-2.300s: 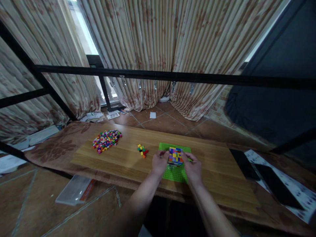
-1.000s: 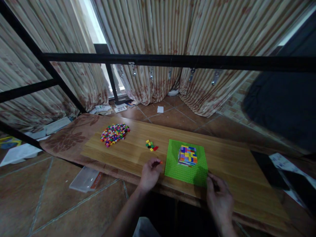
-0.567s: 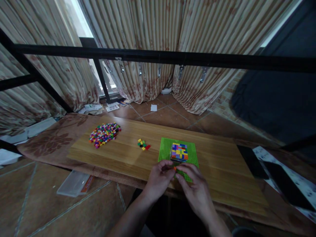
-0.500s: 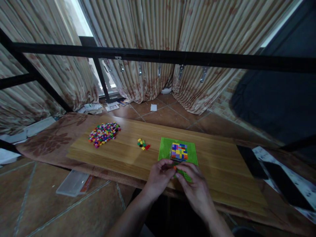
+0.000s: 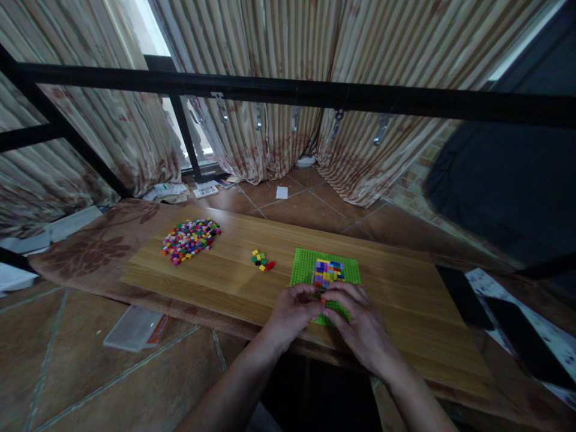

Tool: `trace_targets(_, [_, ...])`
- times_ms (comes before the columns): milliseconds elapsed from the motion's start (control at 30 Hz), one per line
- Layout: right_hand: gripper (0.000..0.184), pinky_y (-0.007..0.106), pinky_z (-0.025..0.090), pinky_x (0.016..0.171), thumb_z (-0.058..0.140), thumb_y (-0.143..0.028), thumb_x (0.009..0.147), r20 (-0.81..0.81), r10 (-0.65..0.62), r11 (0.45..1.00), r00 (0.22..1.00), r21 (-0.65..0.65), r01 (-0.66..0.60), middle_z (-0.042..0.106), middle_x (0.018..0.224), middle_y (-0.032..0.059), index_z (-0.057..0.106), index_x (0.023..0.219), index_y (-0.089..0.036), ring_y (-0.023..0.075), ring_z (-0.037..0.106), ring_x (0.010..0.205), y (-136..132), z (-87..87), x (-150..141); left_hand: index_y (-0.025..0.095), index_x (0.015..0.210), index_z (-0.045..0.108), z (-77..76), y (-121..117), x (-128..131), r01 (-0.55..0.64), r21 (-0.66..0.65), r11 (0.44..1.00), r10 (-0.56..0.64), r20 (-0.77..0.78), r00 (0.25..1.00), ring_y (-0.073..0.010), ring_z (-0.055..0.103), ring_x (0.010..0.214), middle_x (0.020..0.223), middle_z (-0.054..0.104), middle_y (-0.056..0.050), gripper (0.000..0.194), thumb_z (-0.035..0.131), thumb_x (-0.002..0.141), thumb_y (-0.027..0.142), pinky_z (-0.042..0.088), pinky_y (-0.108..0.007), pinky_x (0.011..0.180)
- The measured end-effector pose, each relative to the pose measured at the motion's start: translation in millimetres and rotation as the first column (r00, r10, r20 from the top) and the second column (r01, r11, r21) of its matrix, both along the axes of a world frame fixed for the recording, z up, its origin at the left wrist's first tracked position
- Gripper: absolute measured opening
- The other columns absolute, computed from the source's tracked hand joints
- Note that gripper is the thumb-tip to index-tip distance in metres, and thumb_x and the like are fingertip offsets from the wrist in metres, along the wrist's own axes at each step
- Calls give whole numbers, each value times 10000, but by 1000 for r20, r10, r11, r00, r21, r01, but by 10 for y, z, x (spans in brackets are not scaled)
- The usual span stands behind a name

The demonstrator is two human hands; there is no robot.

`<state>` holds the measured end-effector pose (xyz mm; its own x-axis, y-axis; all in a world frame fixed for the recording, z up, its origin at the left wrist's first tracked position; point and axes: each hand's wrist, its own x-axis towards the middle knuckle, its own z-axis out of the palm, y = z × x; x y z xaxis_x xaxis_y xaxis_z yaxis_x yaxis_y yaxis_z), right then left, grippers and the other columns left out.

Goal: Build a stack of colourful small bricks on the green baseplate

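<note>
A green baseplate (image 5: 302,267) lies on the wooden board (image 5: 225,276), and a block of many-coloured small bricks (image 5: 328,271) stands on it. My left hand (image 5: 292,312) and my right hand (image 5: 360,321) meet just in front of that block, fingertips pinched together on a small orange brick (image 5: 322,302). Both hands cover the near part of the baseplate. A little cluster of loose bricks (image 5: 261,260) sits to the left of the plate. Farther left lies a large heap of mixed bricks (image 5: 191,239).
A black metal bar (image 5: 315,93) crosses the view above the board. A patterned brown cloth (image 5: 90,255) lies under the board. A clear plastic box (image 5: 132,328) rests on the tiled floor at left. Dark flat items (image 5: 468,297) sit at the right end. Curtains hang behind.
My left hand carried an orange brick from beside the plate toward the middle. My right hand came up from the plate's near right corner, and both now pinch the brick in front of the block.
</note>
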<state>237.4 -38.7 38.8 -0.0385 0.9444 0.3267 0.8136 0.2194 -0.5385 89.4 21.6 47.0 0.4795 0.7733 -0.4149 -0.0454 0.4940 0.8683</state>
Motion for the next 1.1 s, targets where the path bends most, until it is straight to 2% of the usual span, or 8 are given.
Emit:
trace_targets(100, [141, 407, 474, 877, 545, -296, 894, 13, -5, 1000, 1000, 22, 5, 605, 1085, 36, 641, 993, -270, 219, 547, 1019, 29, -21, 24, 176, 915, 629, -70, 11, 9, 18, 39, 999, -17, -24, 1000, -80, 527, 546, 662, 631, 45, 280, 670, 638, 191, 409, -198, 553])
trace_targets(200, [159, 414, 472, 866, 546, -318, 888, 25, -121, 988, 992, 97, 118, 597, 1094, 45, 654, 992, -265, 228, 539, 1014, 83, -87, 57, 171, 950, 632, -154, 41, 17, 8, 209, 978, 16, -111, 994, -108, 566, 616, 741, 659, 9, 257, 640, 701, 235, 438, -216, 588])
trace_targets(333, [203, 425, 469, 847, 543, -362, 884, 50, -256, 952, 965, 185, 243, 577, 1138, 63, 685, 994, -267, 241, 520, 1009, 167, -221, 95, 176, 1011, 637, -211, 115, 40, 3, 476, 880, 175, -329, 928, -137, 587, 695, 896, 683, -37, 248, 567, 787, 257, 469, -262, 677])
trace_targets(467, [228, 425, 470, 836, 532, -357, 888, 76, -320, 924, 944, 246, 293, 566, 1183, 66, 695, 1029, -282, 232, 505, 997, 192, -366, 101, 154, 1100, 602, -228, 199, 116, 48, 581, 812, 288, -471, 834, -173, 597, 792, 1045, 649, -88, 327, 568, 807, 296, 480, -309, 760])
trace_targets(600, [238, 446, 456, 864, 523, -335, 891, 81, -377, 890, 923, 306, 337, 554, 1242, 59, 691, 1055, -305, 235, 498, 1040, 180, -446, 92, 156, 1151, 578, -276, 262, 228, 78, 608, 790, 296, -490, 820, -215, 595, 946, 1124, 614, -111, 402, 599, 797, 344, 480, -337, 836])
trace_targets(767, [237, 442, 452, 879, 521, -301, 889, 110, -395, 881, 912, 328, 342, 554, 1257, 65, 693, 1050, -287, 235, 496, 1060, 171, -452, 81, 153, 1180, 564, -345, 296, 332, 80, 607, 791, 278, -473, 836, -241, 570, 1069, 1199, 591, -124, 477, 637, 764, 374, 469, -347, 886])
trace_targets(933, [239, 435, 454, 875, 529, -308, 882, 105, -401, 875, 910, 337, 346, 552, 1249, 80, 688, 1056, -272, 244, 495, 1080, 155, -464, 96, 164, 1142, 584, -363, 317, 384, 50, 563, 825, 257, -453, 853, -239, 586, 1055, 1156, 633, -111, 462, 679, 728, 344, 471, -343, 877])
trace_targets(1100, [245, 450, 444, 886, 522, -305, 882, 79, -372, 887, 925, 323, 329, 550, 1263, 71, 680, 1068, -286, 245, 505, 1081, 143, -470, 97, 175, 1057, 612, -347, 320, 411, 0, 545, 839, 235, -362, 902, -197, 622, 958, 1055, 677, -71, 354, 682, 718, 250, 482, -307, 846])
